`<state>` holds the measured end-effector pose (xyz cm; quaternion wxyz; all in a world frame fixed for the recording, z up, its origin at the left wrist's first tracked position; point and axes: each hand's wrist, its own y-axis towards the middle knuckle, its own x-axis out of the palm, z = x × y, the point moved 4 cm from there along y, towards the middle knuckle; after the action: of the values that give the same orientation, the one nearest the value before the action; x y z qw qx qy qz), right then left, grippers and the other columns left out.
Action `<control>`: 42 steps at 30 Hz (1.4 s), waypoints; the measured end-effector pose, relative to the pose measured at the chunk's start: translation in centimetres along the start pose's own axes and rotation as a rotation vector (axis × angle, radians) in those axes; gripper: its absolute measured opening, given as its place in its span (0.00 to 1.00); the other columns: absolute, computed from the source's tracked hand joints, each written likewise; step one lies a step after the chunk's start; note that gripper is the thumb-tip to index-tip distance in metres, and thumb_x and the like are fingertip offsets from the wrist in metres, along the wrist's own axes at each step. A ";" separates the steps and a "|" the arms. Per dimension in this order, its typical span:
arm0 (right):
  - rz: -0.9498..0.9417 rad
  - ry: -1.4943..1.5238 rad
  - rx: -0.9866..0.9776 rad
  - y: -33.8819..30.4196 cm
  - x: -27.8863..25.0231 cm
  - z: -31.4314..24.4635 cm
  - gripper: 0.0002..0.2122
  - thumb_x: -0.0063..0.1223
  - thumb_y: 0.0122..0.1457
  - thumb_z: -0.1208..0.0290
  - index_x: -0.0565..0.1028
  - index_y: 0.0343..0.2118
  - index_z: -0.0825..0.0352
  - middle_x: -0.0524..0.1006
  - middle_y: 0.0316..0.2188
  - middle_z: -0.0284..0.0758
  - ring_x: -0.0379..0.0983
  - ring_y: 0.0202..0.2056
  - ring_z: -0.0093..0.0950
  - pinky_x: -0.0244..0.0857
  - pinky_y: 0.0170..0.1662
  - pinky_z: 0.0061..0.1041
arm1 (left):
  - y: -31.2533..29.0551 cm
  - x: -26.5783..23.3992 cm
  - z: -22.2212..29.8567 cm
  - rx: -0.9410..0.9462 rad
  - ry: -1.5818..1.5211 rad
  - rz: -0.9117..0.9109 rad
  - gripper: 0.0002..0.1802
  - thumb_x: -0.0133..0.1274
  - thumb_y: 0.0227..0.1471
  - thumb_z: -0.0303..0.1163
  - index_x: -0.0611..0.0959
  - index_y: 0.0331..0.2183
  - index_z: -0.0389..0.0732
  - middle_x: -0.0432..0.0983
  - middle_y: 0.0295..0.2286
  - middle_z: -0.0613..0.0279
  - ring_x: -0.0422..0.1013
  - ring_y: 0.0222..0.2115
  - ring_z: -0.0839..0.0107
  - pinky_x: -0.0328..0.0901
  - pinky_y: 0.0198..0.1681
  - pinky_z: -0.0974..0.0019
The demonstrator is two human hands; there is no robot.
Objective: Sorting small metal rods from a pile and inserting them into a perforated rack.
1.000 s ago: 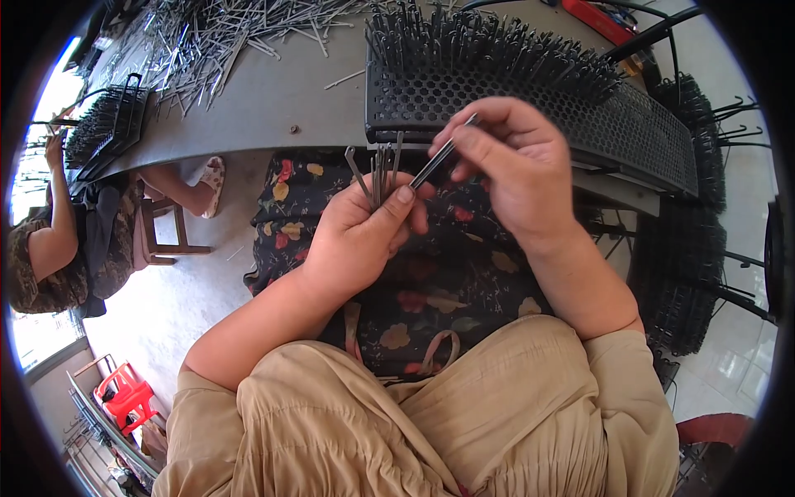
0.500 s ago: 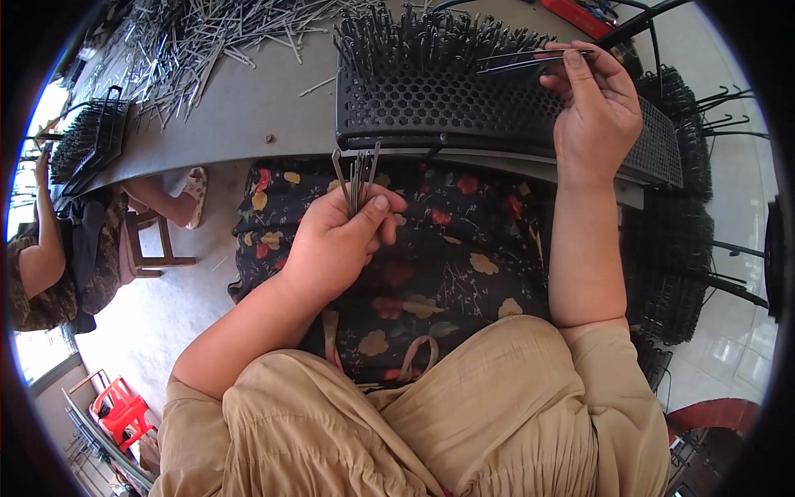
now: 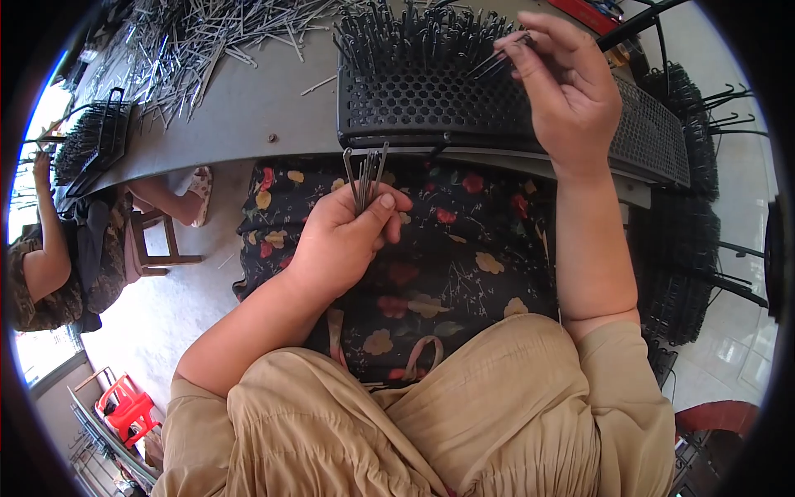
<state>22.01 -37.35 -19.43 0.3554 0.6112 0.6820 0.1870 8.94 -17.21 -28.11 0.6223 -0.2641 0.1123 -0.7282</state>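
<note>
My left hand (image 3: 348, 236) is closed around a small bundle of thin grey metal strips (image 3: 364, 170), which stick up above the thumb in front of the table's edge. My right hand (image 3: 575, 99) is raised over a black perforated metal basket (image 3: 435, 116). Between its thumb and fingers it pinches thin dark metal rods (image 3: 490, 61), their free ends pointing left and down toward the basket. The far ends of these rods are partly lost in my fingers. Many black rods with looped ends (image 3: 414, 37) stand packed upright inside the basket.
A heap of loose grey strips (image 3: 195, 50) covers the far left of the grey table (image 3: 224, 128). Another filled black rack (image 3: 91, 141) stands near a seated person (image 3: 62, 257) at left. Dark racks of rods (image 3: 683, 224) line my right side. A flowered apron (image 3: 422, 273) covers my lap.
My right hand has moved left and slightly up with its rods, which now slant downward instead of lying nearly level. My left hand keeps its bundle almost still.
</note>
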 end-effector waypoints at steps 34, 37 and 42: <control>-0.178 -0.493 -0.084 2.7 0.3 -1.9 0.05 0.60 0.50 0.81 0.81 0.31 0.70 0.81 0.31 0.42 0.78 0.42 0.36 0.68 0.51 0.35 | 0.2 -0.3 -0.1 -0.028 -0.026 0.002 0.10 0.44 0.62 0.31 0.79 0.34 0.39 0.70 0.20 0.71 0.59 0.18 0.85 0.56 0.22 0.79; -0.117 -0.014 -0.262 2.2 0.5 2.0 0.06 0.60 0.49 0.81 0.81 0.32 0.70 0.82 0.33 0.42 0.77 0.45 0.38 0.64 0.55 0.39 | 0.2 0.0 0.0 -0.043 -0.057 -0.047 0.11 0.43 0.62 0.31 0.79 0.36 0.38 0.70 0.22 0.71 0.58 0.18 0.86 0.54 0.20 0.79; -0.217 -0.436 0.005 1.3 0.8 -3.0 0.08 0.61 0.48 0.82 0.81 0.33 0.69 0.82 0.34 0.41 0.74 0.49 0.42 0.59 0.58 0.44 | -0.2 0.0 0.0 -0.034 -0.182 -0.184 0.12 0.42 0.63 0.32 0.78 0.41 0.38 0.71 0.24 0.70 0.56 0.18 0.87 0.51 0.19 0.80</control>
<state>20.80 -35.78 -16.72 0.5107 0.5613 0.6512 0.0099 8.81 -17.17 -28.04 0.5561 -0.3486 0.0429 -0.7532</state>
